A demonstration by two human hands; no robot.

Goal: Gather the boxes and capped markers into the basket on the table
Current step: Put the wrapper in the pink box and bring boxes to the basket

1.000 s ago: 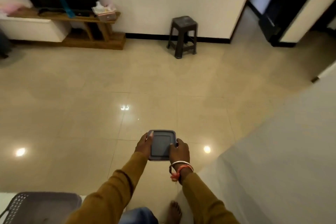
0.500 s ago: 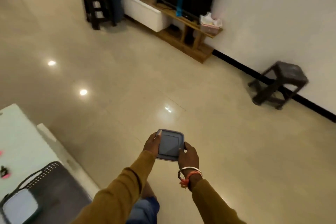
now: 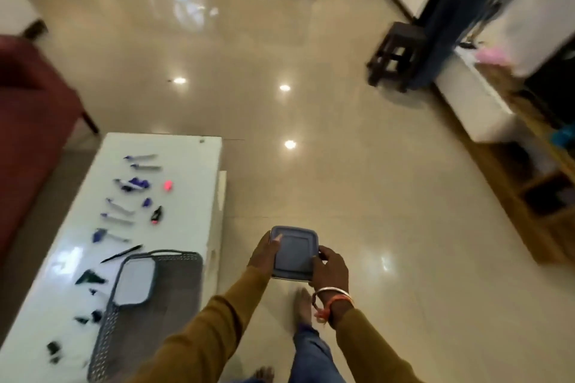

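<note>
Below me, from the head view, I see glossy cream floor tiles (image 3: 357, 180) and a white, shiny tabletop (image 3: 186, 149) at left. A grey perforated basket (image 3: 174, 289) sits at its near end with one pale box (image 3: 135, 281) inside; blurred markers (image 3: 124, 196) lie scattered beyond, mostly crosswise. My left hand (image 3: 264, 253) and right hand (image 3: 329, 267) grip a squarish, round-cornered grey box (image 3: 292, 253), lid up, over the floor, right of the tabletop.
</note>
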